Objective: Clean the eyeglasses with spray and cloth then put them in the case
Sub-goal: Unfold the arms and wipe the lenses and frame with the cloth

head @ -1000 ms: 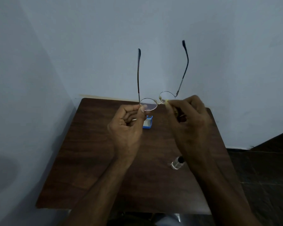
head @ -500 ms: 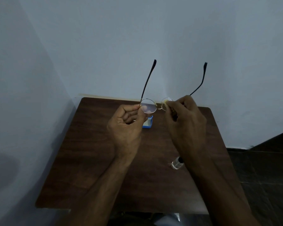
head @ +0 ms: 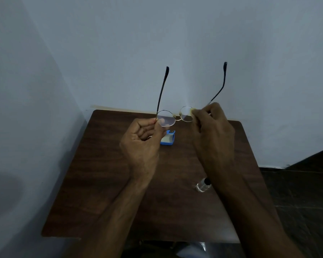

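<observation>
I hold thin round wire-rimmed eyeglasses (head: 172,116) up over the far part of the table, temples open and pointing up and away. My left hand (head: 142,144) pinches the left lens rim at the hinge. My right hand (head: 211,131) presses a small pale yellow cloth (head: 192,111) against the right lens; most of the cloth is hidden in my fingers. Below the glasses a blue case (head: 167,140) lies open on the table, partly hidden by my left hand. A small clear spray bottle (head: 202,186) with a black top lies on its side beside my right forearm.
The dark brown wooden table (head: 101,183) stands in a corner, with pale walls behind and to the left. Dark floor (head: 306,192) lies to the right of the table.
The glasses have tilted so that both temples swing back towards upright and spread apart. My right hand has shifted a little along the right lens with the cloth.
</observation>
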`<state>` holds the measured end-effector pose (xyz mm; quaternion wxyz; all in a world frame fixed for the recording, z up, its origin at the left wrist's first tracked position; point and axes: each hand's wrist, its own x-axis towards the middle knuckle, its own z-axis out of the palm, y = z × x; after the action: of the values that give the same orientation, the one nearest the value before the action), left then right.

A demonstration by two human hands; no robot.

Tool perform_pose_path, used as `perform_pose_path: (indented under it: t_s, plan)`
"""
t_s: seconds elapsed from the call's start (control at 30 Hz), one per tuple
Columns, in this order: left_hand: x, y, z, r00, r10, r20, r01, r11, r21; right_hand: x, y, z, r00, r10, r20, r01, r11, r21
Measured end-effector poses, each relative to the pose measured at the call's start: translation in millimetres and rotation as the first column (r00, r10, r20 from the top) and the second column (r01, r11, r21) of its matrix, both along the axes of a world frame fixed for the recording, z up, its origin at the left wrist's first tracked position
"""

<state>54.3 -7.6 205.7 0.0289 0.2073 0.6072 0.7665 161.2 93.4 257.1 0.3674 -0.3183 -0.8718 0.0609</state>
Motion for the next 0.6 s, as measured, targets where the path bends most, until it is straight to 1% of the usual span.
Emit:
perform_pose_path:
  t_s: [0.13,0.23,0.3,0.37,0.47,0.6]
  plan:
    - [-4.2,1.7,-2.7,0.999,-0.008,0.031,0.007,1.0,0.023,-3.7,-10.0,-5.4,0.996,0.084,0.035,-0.084,0.996,-0.023]
    - [-3.6,0.5,-2.7,1.0,-0.02,0.01,0.02,1.0,0.008,-2.2,1.5,-5.3,1.0,0.014,0.006,-0.014,1.0,-0.015]
    - [-0.6,0.0,-2.5,0.999,-0.027,-0.02,0.026,0.999,-0.021,-7.4,6.2,-1.3,1.0,-0.015,0.013,0.015,1.0,-0.003]
    - [0.6,0.5,-2.6,0.999,-0.019,-0.035,0.018,0.999,-0.04,-15.1,0.0,0.9,0.999,0.022,0.04,-0.022,1.0,0.005]
    - [-2.1,0.2,-4.1,1.0,-0.012,-0.009,0.012,1.0,-0.025,-13.2,-8.5,-1.7,0.995,0.088,0.041,-0.087,0.996,-0.025]
    - [-2.6,-2.8,-6.8,0.999,-0.038,0.029,0.039,0.999,-0.021,-7.1,3.0,-3.7,0.999,0.022,0.039,-0.021,0.999,-0.034]
